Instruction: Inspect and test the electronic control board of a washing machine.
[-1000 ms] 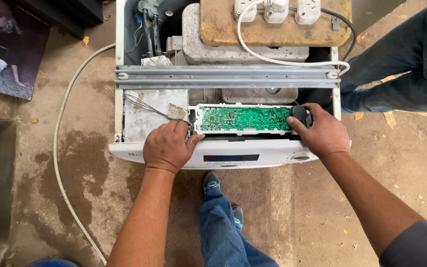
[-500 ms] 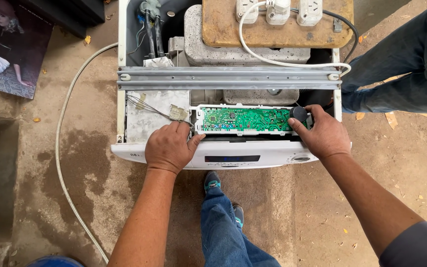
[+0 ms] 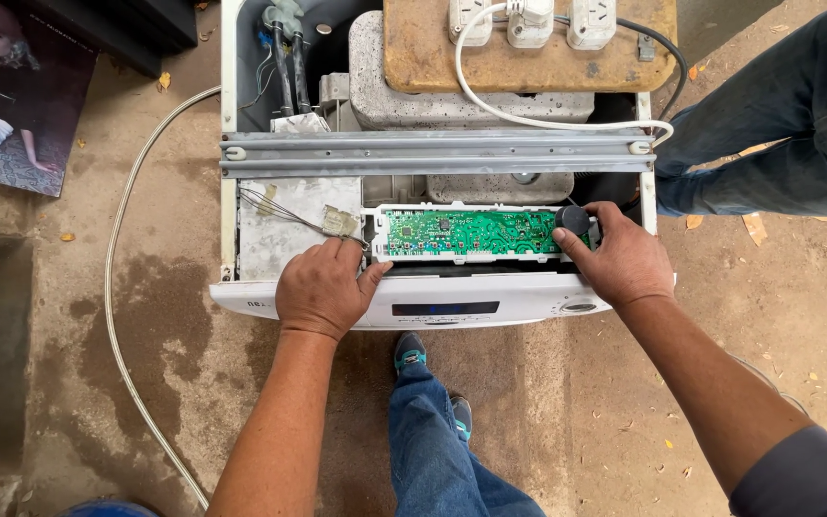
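Note:
I look down into an opened white washing machine (image 3: 232,191) with its top off. A green circuit board (image 3: 466,233) lies in a white frame just behind the white control panel (image 3: 490,297). My left hand (image 3: 323,287) grips the panel's top edge at the board's left end, fingers curled over near a small bundle of thin wires (image 3: 284,211). My right hand (image 3: 619,258) holds the board frame's right end, its fingers against a black round part (image 3: 571,218).
A grey metal crossbar (image 3: 433,153) spans the machine. Behind it a wooden board with white sockets (image 3: 528,48) rests on a grey concrete block (image 3: 385,86). Another person's jeans-clad leg (image 3: 777,124) stands at right. A white hose (image 3: 122,287) runs over the concrete floor at left.
Both hands keep their hold on the panel and board frame. The view has shifted slightly; nothing else has visibly moved.

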